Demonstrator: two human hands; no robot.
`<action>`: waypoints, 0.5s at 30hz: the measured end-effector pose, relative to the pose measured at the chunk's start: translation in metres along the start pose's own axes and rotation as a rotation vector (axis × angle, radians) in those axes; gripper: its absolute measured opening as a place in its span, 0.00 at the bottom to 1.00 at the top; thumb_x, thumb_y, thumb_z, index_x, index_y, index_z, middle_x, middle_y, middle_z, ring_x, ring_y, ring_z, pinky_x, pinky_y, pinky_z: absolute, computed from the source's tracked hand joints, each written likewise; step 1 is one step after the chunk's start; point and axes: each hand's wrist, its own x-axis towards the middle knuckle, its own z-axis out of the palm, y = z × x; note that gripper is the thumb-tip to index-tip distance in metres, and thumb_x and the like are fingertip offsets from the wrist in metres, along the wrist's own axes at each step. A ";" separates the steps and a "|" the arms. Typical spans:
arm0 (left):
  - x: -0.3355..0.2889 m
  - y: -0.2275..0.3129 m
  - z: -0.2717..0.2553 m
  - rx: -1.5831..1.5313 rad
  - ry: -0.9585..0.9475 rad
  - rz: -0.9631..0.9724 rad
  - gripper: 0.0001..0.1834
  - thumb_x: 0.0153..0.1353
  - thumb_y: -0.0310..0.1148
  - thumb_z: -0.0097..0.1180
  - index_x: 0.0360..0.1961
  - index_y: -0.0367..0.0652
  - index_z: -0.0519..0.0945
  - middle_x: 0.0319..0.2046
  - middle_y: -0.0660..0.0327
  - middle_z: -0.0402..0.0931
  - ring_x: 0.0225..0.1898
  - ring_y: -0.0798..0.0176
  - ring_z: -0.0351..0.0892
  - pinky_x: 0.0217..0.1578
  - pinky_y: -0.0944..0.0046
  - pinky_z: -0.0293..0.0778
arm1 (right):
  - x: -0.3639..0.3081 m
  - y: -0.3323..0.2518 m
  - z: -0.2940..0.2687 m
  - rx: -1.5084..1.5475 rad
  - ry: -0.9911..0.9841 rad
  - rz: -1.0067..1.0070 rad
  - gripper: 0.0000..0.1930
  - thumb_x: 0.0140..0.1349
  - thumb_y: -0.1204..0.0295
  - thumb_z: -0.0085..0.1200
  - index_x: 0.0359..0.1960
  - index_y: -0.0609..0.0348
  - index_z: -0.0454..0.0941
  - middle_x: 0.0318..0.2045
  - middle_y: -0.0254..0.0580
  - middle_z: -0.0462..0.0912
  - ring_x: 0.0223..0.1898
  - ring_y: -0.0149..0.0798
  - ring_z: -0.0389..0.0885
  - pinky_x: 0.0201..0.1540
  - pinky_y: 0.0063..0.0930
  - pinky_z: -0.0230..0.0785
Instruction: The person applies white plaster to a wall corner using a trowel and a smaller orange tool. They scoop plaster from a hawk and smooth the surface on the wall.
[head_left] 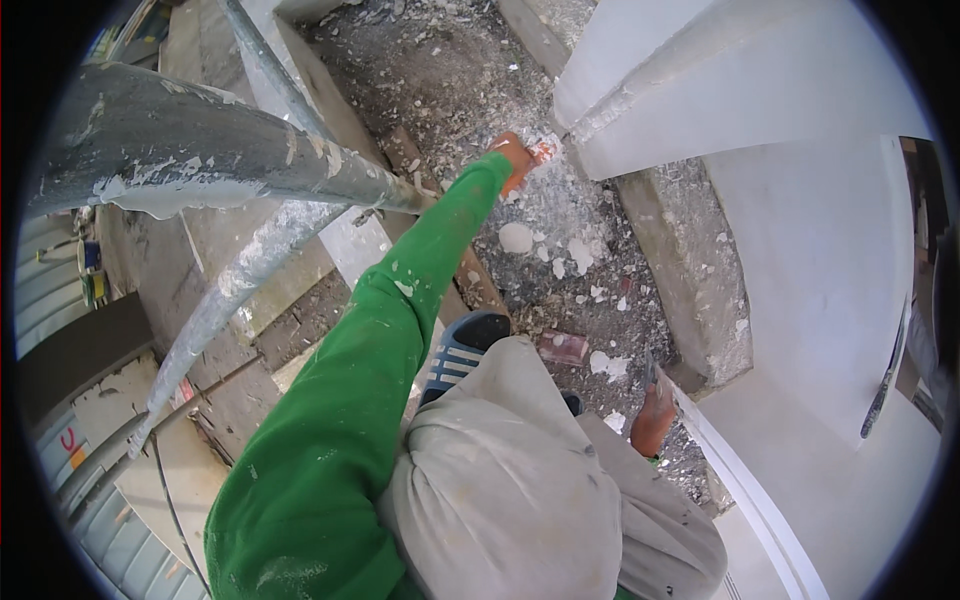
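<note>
My left hand (514, 160) reaches far forward in a green sleeve, low over the debris-strewn ground (430, 75). Its fingers are curled in beside a small orange patch smeared with white (543, 152); what they hold is mostly hidden. White flakes and lumps (516, 238) lie on the ground just nearer than this hand. My right hand (652, 420) is low on the right, close to the edge of a white panel (735, 475). Its fingers are partly hidden, and a thin greyish shape shows at their tips.
A thick, paint-spattered metal pole (230, 145) crosses the left side, with a thinner pole (235, 275) below it. White walls (790, 250) curve along the right above a concrete ledge (685, 270). A reddish block (563, 347) lies by my blue striped sandal (460, 352).
</note>
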 end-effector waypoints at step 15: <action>0.012 0.067 -0.008 0.055 0.042 0.298 0.15 0.54 0.34 0.59 0.38 0.32 0.82 0.33 0.50 0.82 0.31 0.56 0.84 0.30 0.57 0.79 | -0.027 0.021 0.002 -0.063 0.057 0.040 0.16 0.64 0.79 0.43 0.53 0.69 0.74 0.48 0.56 0.79 0.53 0.49 0.77 0.55 0.35 0.66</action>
